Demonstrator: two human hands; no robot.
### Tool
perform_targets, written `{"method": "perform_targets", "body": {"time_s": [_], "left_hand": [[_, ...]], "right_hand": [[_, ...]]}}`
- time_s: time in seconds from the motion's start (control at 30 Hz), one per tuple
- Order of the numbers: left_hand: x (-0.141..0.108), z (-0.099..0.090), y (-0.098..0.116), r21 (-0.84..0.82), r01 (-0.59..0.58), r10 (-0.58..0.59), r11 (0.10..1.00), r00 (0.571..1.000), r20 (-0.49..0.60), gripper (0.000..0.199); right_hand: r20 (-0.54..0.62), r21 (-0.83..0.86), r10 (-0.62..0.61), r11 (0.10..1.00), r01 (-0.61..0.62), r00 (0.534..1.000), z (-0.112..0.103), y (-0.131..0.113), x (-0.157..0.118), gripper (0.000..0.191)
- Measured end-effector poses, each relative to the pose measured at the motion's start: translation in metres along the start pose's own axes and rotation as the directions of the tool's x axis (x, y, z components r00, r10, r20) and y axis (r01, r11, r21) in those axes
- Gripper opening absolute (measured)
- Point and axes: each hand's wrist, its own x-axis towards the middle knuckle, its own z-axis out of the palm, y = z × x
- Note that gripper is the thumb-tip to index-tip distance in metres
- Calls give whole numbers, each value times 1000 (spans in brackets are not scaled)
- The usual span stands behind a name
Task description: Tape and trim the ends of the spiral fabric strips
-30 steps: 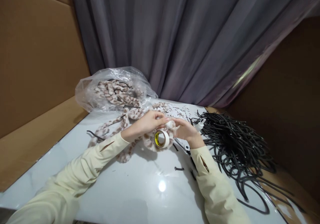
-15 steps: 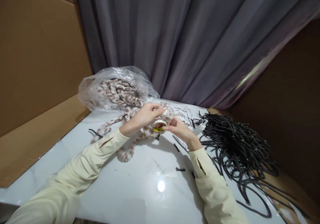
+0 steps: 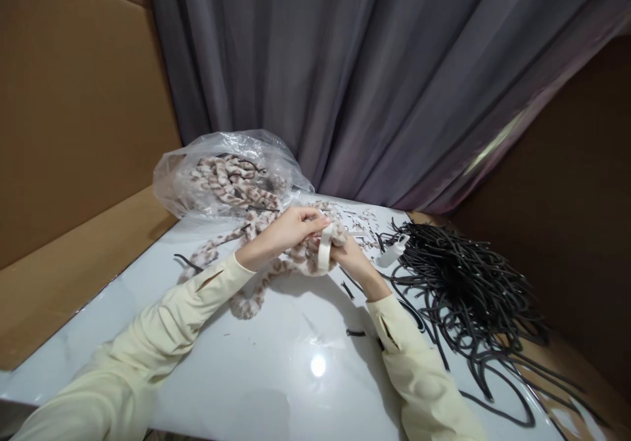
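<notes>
My left hand point(image 3: 296, 226) is closed, thumb and fingers pinching a fluffy brown-and-white spotted cord point(image 3: 339, 233). A roll of white tape point(image 3: 325, 249) stands edge-on at the held part of the cord, just below my left fingertips. My right hand point(image 3: 351, 257) is closed behind the roll; its fingers are mostly hidden by the roll and the plush. More of the spotted cord runs down onto the white table point(image 3: 276, 369), a loop of it lying below my left wrist.
A clear plastic bag point(image 3: 172, 181) with bunched spotted cords stands at the back left. A tangled heap of black cords point(image 3: 468, 283) covers the right side, a small white squeeze bottle point(image 3: 393, 252) beside it. Cut black bits and scraps lie about. Cardboard point(image 3: 79, 99) and a grey curtain point(image 3: 276, 66) enclose the table.
The tape roll has turned from showing its open ring to edge-on and shifted slightly right. My right hand has moved behind it; my left hand has barely moved.
</notes>
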Motion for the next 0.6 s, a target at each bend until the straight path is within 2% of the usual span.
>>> {"method": "perform_targets", "body": {"time_s": [0.13,0.2,0.27,0.43,0.6], "left_hand": [[2,2,-2,-6,-2,3,1000,999,49,33],[3,2,-4,12,0,-1,1000,999,36,34],[3,2,-6,24,2,-2,1000,1000,23,35],[5,1,-12,60,-34,32,998,999,40,38],[7,2,-13,97,-50,47,994,998,33,37]], "right_hand": [[-49,-81,-23,996,19,999,3,-6,-2,5],[-72,-108,-28,994,20,997,2,-7,-1,1],[-80,-121,-19,993,9,997,1,-6,0,5],[-37,-102,46,994,-49,998,-4,-3,2,12],[25,-26,64,998,-63,998,-9,2,1,8]]}}
